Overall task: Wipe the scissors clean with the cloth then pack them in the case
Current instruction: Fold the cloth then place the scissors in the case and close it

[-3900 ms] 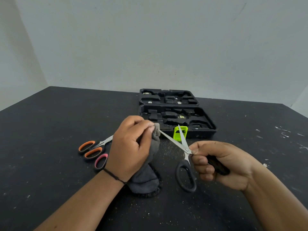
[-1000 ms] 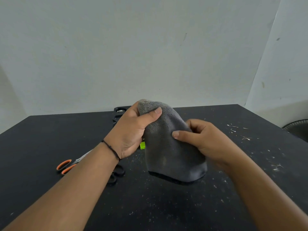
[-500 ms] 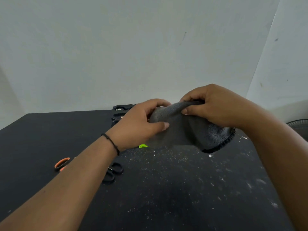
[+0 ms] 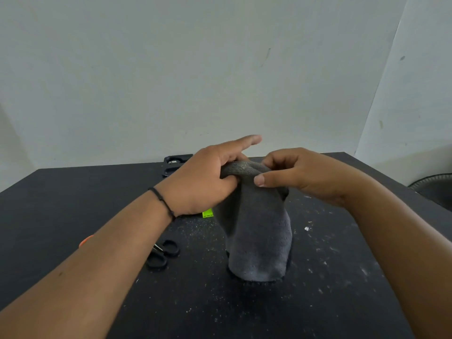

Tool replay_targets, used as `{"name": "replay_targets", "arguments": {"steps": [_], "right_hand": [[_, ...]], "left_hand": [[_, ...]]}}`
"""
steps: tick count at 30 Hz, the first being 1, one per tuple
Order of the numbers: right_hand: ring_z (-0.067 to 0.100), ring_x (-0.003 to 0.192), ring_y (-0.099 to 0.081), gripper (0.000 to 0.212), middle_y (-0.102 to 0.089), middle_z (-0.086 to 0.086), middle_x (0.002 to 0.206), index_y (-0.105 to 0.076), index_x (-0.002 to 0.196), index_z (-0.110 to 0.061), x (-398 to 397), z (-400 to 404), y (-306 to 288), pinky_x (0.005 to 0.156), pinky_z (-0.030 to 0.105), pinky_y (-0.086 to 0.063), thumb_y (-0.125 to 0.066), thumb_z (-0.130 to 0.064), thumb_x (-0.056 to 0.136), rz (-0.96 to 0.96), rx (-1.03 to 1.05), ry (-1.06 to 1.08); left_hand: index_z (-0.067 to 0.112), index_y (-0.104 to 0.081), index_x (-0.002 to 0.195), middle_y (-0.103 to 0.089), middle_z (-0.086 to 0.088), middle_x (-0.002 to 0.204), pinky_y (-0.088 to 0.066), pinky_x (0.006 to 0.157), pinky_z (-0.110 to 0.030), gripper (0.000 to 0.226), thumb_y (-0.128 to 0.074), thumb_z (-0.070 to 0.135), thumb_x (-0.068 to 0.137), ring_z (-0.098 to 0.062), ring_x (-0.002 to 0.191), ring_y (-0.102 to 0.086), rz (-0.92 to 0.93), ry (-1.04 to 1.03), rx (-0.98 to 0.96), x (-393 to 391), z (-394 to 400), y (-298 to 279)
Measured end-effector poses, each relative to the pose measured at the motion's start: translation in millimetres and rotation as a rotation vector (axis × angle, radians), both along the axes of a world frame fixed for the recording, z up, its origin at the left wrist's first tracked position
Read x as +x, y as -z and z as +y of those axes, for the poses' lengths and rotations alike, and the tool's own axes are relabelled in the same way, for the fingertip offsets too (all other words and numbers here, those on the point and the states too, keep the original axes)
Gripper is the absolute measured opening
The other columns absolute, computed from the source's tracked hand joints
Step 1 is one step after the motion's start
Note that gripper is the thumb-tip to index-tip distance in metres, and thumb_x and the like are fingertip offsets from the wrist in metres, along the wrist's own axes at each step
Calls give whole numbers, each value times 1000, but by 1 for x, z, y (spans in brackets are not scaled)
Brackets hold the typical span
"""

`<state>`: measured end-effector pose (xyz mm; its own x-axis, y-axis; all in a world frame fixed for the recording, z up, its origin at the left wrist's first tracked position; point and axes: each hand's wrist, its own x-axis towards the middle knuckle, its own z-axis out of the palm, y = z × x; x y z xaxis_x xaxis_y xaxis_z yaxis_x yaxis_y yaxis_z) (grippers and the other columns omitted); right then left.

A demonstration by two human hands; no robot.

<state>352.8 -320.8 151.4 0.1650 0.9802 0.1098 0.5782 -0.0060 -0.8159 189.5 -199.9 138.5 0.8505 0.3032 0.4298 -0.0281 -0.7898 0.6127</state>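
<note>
Left hand [image 4: 203, 182] and right hand [image 4: 303, 177] each grip clamped on the grey cloth [image 4: 259, 231], hanging above the black surface [image 4: 318, 302].

You have no text to read here; the small green tag [image 4: 207, 213] peeking out beside your left hand [image 4: 200, 182] carries a row of dark marks, but they are too small and blurred to make out; the black case [image 4: 174, 163] at the table's far edge shows a pale spot in one recess, too small to tell whether it is a label.
</note>
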Motion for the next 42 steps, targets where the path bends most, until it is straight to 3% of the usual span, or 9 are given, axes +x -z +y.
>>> {"name": "replay_targets", "arguments": {"steps": [6, 11, 14, 17, 22, 26, 31, 37, 42], "right_hand": [[8, 54, -44, 14, -53, -8, 56, -57, 76, -15, 11, -2, 0, 55, 24, -35, -69, -17, 83, -94, 32, 107], [5, 81, -64, 22, -70, -10, 89, -67, 97, -29, 13, 0, 1, 73, 25, -49, -72, -38, 77, -289, 44, 159], [11, 76, -59, 17, -64, -9, 80, -66, 86, -25, 18, 0, 4, 64, 24, -45, -74, -36, 75, -515, -28, 181], [15, 73, -62, 13, -67, -5, 74, -68, 77, -23, 38, -7, -4, 64, 30, -47, -74, -34, 75, -468, -83, 236], [18, 91, -66, 30, -73, -5, 94, -72, 92, -27, 83, 0, -7, 85, 37, -52, -80, -39, 67, -345, -219, 320], [29, 122, -45, 64, -50, 8, 132, -48, 133, -23, 97, 25, 28, 97, 40, -36, -71, -45, 77, -714, -232, 645], [25, 110, -57, 34, -63, 5, 123, -66, 115, -21, 88, 25, 96, 95, 35, -46, -58, -39, 87, -715, -363, 463], [25, 145, -16, 53, -18, 6, 158, -32, 146, -29, 86, 21, 155, 116, 45, -19, -31, -51, 97, -625, -456, 463], [25, 146, -9, 50, -15, 10, 158, -24, 148, -26, 93, 25, 165, 115, 49, -15, -19, -43, 101, -681, -430, 547]], "left_hand": [[32, -50, 135, -66, 19, 105, -44, 87, -9, 59, -62, 7, 84, 2, 98, -60, 202, -139, 124, 2, 7, -6], [25, -74, 100, -73, 9, 92, -50, 78, -24, 23, -68, 14, 81, -6, 88, -64, 199, -204, 198, 20, 7, -12], [21, -74, 92, -73, 5, 86, -51, 76, -26, 14, -73, 17, 79, -9, 82, -66, 211, -174, 87, 35, 10, -13], [22, -72, 88, -71, 6, 80, -50, 70, -25, 14, -74, 32, 79, -7, 73, -64, 272, -174, 21, 49, 16, -13], [20, -69, 101, -70, 1, 92, -51, 73, -27, 34, -77, 40, 74, -16, 85, -65, 229, -203, -183, 90, 28, -3], [16, -58, 116, -55, -3, 110, -39, 84, -24, 48, -75, 39, 77, -18, 100, -54, 168, -455, 231, 122, 27, 31], [16, -68, 93, -67, -4, 96, -49, 74, -26, 26, -61, 40, 87, -21, 89, -62, 554, -284, 286, 124, -2, 99], [18, -53, 132, -47, -3, 133, -37, 106, -33, 44, -47, 41, 95, -20, 125, -44, 546, -216, 116, 124, -3, 132], [21, -34, 147, -24, 1, 158, -14, 115, -25, 52, -42, 37, 99, -13, 145, -20, 483, -170, 64, 119, 0, 132]]}}
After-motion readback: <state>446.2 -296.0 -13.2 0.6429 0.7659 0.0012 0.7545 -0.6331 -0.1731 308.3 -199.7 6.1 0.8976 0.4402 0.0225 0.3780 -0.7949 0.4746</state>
